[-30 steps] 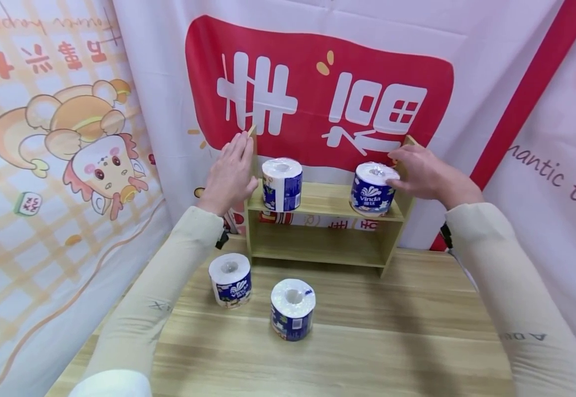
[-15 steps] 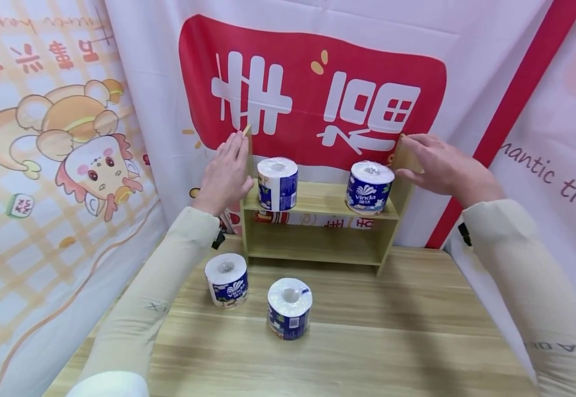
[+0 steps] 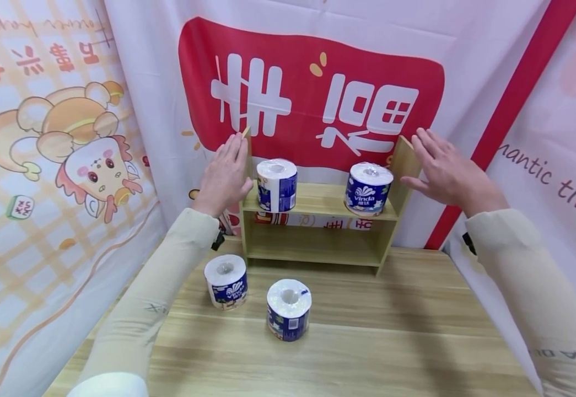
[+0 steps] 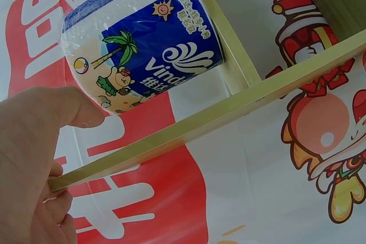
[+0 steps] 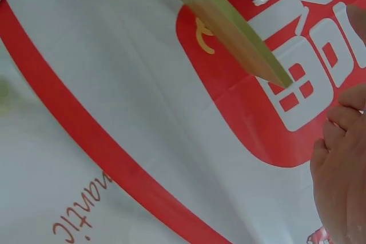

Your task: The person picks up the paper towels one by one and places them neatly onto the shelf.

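Observation:
A small two-tier wooden shelf stands against the back cloth. My left hand holds the top of its left side panel, the fingers on the outer side and the thumb on the inner side, near a wrapped toilet roll. Another toilet roll, its Vinda label facing me, sits upright at the right end of the upper board. Beside the right side panel, my right hand is raised with fingers extended and holds nothing. In the right wrist view it is apart from the panel.
Two more upright toilet rolls are on the wooden table: one roll left of the shelf's front, another roll nearer me. Printed cloth walls enclose the back and sides.
My right hand has let go of the right-hand roll and moved right, out past the side panel. The left hand stays on the left panel. The view has shifted slightly.

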{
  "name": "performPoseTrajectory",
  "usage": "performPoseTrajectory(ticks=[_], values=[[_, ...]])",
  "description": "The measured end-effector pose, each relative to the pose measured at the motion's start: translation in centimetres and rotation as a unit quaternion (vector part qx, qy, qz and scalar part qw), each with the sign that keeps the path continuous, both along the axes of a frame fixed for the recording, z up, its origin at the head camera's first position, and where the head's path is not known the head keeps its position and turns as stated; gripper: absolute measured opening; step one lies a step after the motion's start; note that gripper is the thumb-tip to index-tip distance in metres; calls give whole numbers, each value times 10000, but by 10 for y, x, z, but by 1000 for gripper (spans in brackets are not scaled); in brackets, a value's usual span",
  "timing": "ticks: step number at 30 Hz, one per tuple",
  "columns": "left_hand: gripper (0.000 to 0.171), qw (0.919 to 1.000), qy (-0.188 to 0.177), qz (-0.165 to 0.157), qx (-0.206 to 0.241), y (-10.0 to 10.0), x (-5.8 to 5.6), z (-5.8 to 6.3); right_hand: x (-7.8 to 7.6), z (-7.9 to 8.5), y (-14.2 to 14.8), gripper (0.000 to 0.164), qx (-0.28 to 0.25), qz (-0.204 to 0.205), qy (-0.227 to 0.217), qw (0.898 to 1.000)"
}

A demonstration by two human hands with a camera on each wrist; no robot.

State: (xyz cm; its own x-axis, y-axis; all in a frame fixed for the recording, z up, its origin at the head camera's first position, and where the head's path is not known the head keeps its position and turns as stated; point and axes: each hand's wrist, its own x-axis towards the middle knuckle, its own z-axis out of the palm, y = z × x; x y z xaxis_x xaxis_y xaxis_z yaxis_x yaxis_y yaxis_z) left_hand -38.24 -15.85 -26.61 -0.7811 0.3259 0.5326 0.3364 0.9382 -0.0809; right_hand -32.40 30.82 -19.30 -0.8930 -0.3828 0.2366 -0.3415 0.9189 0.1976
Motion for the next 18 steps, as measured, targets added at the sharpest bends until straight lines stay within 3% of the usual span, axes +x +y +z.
performPoseTrajectory(ticks=[18], values=[[94, 10000, 16, 21, 14, 1, 0, -1, -9, -37, 12, 106, -51, -245, 59, 9997]])
